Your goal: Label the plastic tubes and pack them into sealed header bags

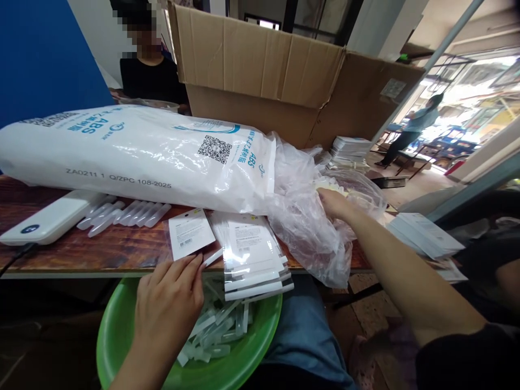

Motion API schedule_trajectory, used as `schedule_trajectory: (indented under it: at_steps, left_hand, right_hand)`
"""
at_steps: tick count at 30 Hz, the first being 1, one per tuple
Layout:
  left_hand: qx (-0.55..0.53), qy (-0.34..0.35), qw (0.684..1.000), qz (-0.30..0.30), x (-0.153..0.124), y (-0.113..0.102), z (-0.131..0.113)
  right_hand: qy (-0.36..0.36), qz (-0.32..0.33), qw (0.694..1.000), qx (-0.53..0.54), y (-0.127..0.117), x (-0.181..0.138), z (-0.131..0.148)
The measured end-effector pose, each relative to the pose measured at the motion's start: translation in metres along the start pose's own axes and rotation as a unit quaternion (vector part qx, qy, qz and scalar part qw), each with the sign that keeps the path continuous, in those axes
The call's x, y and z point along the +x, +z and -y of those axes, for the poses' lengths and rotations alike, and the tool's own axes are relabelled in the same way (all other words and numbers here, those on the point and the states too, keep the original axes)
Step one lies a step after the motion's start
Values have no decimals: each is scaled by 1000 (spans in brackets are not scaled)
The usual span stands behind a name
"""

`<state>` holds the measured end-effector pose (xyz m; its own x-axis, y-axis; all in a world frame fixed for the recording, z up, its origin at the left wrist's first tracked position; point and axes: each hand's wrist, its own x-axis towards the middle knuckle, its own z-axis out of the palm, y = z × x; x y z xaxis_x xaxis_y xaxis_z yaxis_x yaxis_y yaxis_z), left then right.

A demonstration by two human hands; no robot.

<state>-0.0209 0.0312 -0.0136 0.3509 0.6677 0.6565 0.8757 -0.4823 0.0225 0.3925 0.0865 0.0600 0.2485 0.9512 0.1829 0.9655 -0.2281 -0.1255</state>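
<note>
My left hand [170,292] is at the table's front edge, its fingers closed on the lower edge of a clear packet [192,234] with a white printed card inside. A thin white strip [213,258] sticks out beside the fingertips. To the right lies a fanned stack of similar clear packets [252,249], hanging over the edge. My right hand [331,205] reaches into a crumpled clear plastic bag [309,216] holding small pale pieces [331,185]; its fingers are hidden inside. Below the left hand, a green basin [116,336] holds many translucent white tube-like pieces [219,325].
A large white ABS sack [162,157] lies across the wooden table [134,246]. Left are a white device with a cable [52,216] and a row of translucent pieces [142,213]. A cardboard box [260,59] stands behind; stacked cards [424,233] lie right. A person [152,76] sits opposite.
</note>
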Motion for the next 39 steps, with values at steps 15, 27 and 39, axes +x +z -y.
schedule_trajectory:
  at_steps: [15, 27, 39]
  left_hand:
    - [-10, -47, 992, 117, -16, -7, -16]
    - [-17, -102, 987, 119, -15, -14, -20]
    - [-45, -113, 984, 127, -6, -18, -15]
  right_hand:
    - [-271, -12, 824, 498, -22, -125, 153]
    - [-239, 57, 937, 247, 52, -97, 243]
    - [-225, 35, 922, 313, 28, -95, 228]
